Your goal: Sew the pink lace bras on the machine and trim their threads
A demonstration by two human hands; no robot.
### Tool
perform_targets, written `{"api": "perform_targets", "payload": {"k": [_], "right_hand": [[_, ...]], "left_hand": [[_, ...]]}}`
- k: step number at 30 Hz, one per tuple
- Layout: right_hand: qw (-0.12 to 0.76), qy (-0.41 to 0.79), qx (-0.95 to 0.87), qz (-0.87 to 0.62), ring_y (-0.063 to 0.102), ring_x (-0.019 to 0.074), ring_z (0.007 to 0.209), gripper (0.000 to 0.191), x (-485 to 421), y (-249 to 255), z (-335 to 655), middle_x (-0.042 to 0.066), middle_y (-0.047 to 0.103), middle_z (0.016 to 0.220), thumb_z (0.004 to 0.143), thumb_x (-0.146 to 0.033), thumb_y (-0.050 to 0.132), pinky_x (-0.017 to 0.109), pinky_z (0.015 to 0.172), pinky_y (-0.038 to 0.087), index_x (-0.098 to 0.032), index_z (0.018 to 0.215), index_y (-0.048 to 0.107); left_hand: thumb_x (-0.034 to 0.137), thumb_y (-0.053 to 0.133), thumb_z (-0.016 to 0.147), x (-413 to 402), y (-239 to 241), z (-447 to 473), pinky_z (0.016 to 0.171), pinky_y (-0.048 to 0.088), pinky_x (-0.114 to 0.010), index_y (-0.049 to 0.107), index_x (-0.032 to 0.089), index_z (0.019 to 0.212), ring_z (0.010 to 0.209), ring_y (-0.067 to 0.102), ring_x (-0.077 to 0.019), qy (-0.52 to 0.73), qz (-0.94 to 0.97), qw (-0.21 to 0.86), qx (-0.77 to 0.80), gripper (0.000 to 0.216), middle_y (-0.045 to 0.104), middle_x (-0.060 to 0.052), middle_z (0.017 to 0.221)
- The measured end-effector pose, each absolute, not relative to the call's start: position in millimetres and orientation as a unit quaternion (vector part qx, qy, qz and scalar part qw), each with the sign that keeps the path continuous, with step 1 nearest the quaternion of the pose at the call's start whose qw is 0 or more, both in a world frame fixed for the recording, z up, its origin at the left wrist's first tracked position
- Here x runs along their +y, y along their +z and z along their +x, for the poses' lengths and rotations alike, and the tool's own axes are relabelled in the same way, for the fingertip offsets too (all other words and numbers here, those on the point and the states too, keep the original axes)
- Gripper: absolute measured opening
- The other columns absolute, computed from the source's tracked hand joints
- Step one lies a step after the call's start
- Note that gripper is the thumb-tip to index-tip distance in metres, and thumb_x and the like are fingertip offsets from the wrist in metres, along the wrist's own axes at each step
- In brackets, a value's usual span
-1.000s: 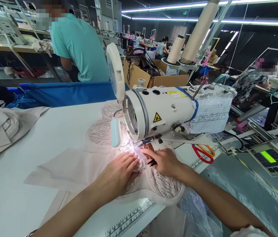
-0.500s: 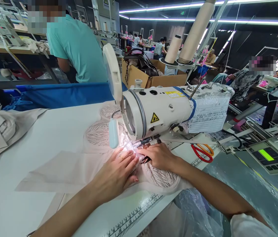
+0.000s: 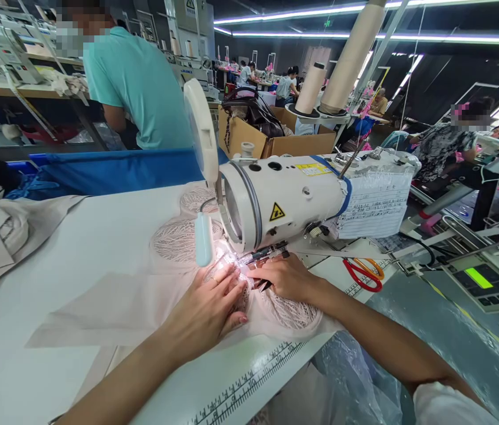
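My left hand lies with its fingers stretched out on a pale pink garment piece with lace cups, just in front of the lit needle area of the sewing machine. Close to the presser foot, my right hand is curled, its index finger pointing at the cloth. Dark pointed blades, apparently thread snips, stick out from under its fingers. Another lace cup shows below the right wrist. The needle and the exact stitching spot are hidden by fingers and the machine head.
Red- and orange-handled scissors rest right of the machine. Folded pale fabric lies at the table's left. Thread cones and a cardboard box stand behind. A control panel is at the right. A co-worker in a turquoise shirt sits ahead.
My left hand has shifted slightly left and its fingers look a little more spread. The cloth has moved slightly under it. My right hand stays almost in place.
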State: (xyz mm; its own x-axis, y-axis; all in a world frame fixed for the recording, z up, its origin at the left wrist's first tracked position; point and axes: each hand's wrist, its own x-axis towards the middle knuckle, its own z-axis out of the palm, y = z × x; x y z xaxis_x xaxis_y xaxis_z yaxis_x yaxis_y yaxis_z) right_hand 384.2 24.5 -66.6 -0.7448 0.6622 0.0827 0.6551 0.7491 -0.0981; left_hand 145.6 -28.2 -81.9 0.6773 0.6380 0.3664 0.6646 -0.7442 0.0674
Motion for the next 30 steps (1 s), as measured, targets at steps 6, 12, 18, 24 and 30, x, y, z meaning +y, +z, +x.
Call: {"api": "perform_targets", "payload": {"k": [6, 12, 18, 24, 30], "right_hand": [[0.029, 0.056, -0.929, -0.364, 0.068, 0.0193, 0.095, 0.052, 28, -58, 381, -0.001, 0.077, 0.110, 0.081, -0.008, 0.059, 0.027, 0.067, 0.043, -0.031, 0.127, 0.067], [0.018, 0.015, -0.943, -0.333, 0.064, 0.0193, 0.092, 0.049, 32, -57, 381, -0.002, 0.077, 0.102, 0.088, -0.004, 0.048, 0.028, 0.066, 0.039, -0.029, 0.126, 0.066], [0.023, -0.021, -0.922, -0.386, 0.064, 0.0209, 0.081, 0.019, 25, -54, 389, 0.003, 0.075, 0.092, 0.092, -0.029, 0.062, 0.030, 0.068, 0.037, -0.025, 0.108, 0.069], [0.020, -0.013, -0.920, -0.391, 0.063, 0.0193, 0.072, 0.020, 14, -59, 404, 0.003, 0.073, 0.079, 0.092, -0.024, 0.062, 0.028, 0.062, 0.034, -0.020, 0.111, 0.064], [0.095, -0.069, -0.960, -0.253, 0.054, 0.0136, 0.065, 0.043, 17, -71, 411, -0.001, 0.062, 0.069, 0.096, -0.007, 0.043, 0.028, 0.061, 0.032, -0.029, 0.125, 0.067]], "left_hand": [[0.041, 0.044, 0.101, -29, -87, 147, 0.110, 0.027, -0.058, 0.063, 0.013, 0.125, 0.133, 0.048, -0.0360, -0.196, -0.909, 0.026, -0.367, 0.042, 0.066, -0.015, 0.128], [0.040, 0.044, 0.102, -27, -84, 146, 0.110, 0.026, -0.060, 0.061, 0.018, 0.129, 0.129, 0.053, -0.0346, -0.189, -0.907, 0.026, -0.375, 0.039, 0.066, -0.013, 0.130], [0.038, 0.047, 0.100, -27, -83, 151, 0.110, 0.025, -0.060, 0.065, 0.016, 0.115, 0.131, 0.048, -0.0359, -0.189, -0.904, 0.014, -0.383, 0.032, 0.065, -0.013, 0.129], [0.041, 0.032, 0.105, -31, -88, 153, 0.112, 0.022, -0.057, 0.060, 0.015, 0.126, 0.124, 0.054, -0.0309, -0.198, -0.904, 0.010, -0.380, 0.043, 0.068, -0.013, 0.122], [0.046, 0.033, 0.104, -32, -87, 153, 0.111, 0.022, -0.056, 0.060, 0.017, 0.126, 0.116, 0.059, -0.0307, -0.185, -0.906, 0.019, -0.380, 0.045, 0.069, -0.011, 0.120]]}}
